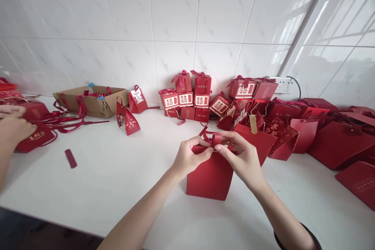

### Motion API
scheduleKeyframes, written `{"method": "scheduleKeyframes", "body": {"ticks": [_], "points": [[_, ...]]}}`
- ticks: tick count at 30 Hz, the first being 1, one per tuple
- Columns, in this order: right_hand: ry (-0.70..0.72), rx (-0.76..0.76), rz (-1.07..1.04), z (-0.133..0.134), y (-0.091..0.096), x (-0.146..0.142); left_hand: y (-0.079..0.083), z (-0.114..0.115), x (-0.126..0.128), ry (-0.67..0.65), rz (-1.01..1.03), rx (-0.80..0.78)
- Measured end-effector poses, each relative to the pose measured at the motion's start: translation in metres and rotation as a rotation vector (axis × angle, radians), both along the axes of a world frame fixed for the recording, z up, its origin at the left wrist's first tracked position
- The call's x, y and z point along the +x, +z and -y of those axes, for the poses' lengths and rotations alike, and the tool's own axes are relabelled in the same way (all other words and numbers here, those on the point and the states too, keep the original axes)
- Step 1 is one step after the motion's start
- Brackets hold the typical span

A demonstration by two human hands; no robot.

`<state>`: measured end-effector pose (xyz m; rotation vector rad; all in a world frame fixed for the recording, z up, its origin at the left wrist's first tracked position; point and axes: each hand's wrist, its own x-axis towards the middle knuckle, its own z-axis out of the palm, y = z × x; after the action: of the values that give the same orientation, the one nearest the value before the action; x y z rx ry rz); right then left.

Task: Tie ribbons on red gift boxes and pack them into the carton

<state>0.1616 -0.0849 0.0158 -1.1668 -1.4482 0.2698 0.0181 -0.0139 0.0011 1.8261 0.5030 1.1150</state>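
A plain red gift bag (209, 175) stands upright on the white table in front of me. At its top edge, a red ribbon (216, 139) forms a loop, with a loose end sticking up behind. My left hand (193, 154) pinches the ribbon from the left, thumb and fingertips together. From the right, my right hand (241, 156) grips the ribbon's loop between thumb and fingers. Both hands meet over the middle of the bag's opening, and part of the ribbon is hidden behind the fingers.
Several red boxes (186, 99) are stacked against the tiled wall. More red bags (341, 140) crowd the right side, near a power strip (283, 85). Left stand a cardboard box (117, 101) of ribbons and a small gift box (127, 121). Another person's hands (14, 125) work at far left.
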Motion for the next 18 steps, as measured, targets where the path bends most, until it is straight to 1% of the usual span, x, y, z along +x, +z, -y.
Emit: {"method": "scheduleKeyframes", "body": {"ticks": [3, 6, 12, 18], "points": [[-0.007, -0.026, 0.023, -0.005, 0.015, 0.002, -0.001, -0.001, 0.000, 0.011, -0.013, -0.030], [-0.038, -0.061, 0.066, -0.006, 0.023, 0.003, -0.001, -0.002, 0.000, 0.014, -0.040, -0.048], [-0.092, -0.015, -0.030, -0.006, 0.020, -0.003, 0.003, 0.000, -0.002, -0.013, -0.044, -0.031], [-0.068, 0.013, 0.029, -0.003, 0.018, -0.006, 0.008, 0.005, -0.002, -0.071, -0.027, -0.025]]}}
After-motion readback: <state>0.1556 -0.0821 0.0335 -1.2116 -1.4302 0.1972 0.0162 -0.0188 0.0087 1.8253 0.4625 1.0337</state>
